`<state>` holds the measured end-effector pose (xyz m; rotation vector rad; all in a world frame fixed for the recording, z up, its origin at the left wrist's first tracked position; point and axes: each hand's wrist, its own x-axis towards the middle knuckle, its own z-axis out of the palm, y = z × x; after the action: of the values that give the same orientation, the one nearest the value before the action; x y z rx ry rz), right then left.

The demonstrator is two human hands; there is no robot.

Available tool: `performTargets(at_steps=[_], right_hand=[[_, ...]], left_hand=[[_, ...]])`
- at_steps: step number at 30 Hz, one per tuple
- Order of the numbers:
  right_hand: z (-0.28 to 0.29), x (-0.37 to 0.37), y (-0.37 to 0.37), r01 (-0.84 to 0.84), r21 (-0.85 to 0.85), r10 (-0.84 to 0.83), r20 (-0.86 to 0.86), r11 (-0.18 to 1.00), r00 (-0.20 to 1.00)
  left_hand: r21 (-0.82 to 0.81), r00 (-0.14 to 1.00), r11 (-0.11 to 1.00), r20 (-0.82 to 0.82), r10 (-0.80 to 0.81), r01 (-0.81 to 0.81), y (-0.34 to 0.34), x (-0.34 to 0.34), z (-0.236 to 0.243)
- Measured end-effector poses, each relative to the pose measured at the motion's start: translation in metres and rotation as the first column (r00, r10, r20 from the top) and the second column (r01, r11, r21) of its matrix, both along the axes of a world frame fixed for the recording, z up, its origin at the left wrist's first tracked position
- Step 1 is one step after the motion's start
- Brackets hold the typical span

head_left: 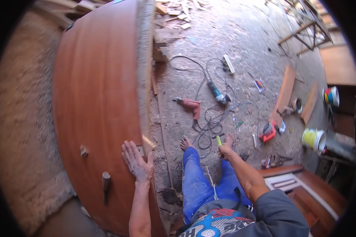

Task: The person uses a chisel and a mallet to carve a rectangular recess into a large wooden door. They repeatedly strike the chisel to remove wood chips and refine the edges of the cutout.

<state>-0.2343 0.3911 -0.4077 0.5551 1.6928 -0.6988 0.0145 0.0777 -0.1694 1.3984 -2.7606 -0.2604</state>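
Observation:
My left hand [139,162] lies with fingers apart on the edge of a reddish-brown wooden panel [95,79], beside a small pale metal piece at the edge and a wood offcut [148,143]. My right hand [225,151] grips the yellow-green handle of a hammer [219,139] with a dark head, held over my legs, away from the panel. A tool with a pale round handle [106,181] rests on the panel, left of my left hand, and a small crumpled scrap [84,151] lies above it.
On the floor are a red drill [190,103], an angle grinder [218,94], tangled cords, a red power tool [268,130], wooden boards [283,93], paint buckets [312,139] and wood scraps [185,10]. A metal frame [308,33] stands at upper right; panels lie at lower right.

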Motion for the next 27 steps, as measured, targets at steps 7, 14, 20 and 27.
performTargets(at_steps=[7,14,20,27], right_hand=[[-0.120,0.029,0.066,-0.139,0.145,0.164,-0.175,0.980,0.971],[-0.352,0.031,0.171,-0.503,0.039,0.379,-0.708,0.863,0.596],[-0.433,0.032,0.118,-0.202,-0.219,0.125,-0.323,0.955,0.938],[-0.399,0.060,0.125,-0.431,0.105,0.443,-0.280,0.896,0.852]], left_hand=[[-0.022,0.997,1.000,0.071,-0.011,0.013,0.007,0.005,0.016],[0.007,0.995,0.999,0.092,-0.049,0.049,-0.012,-0.015,-0.012],[-0.102,0.976,0.994,0.211,0.063,-0.042,0.010,-0.014,0.000],[-0.331,0.858,0.933,0.512,0.048,0.145,0.021,-0.032,0.008]])
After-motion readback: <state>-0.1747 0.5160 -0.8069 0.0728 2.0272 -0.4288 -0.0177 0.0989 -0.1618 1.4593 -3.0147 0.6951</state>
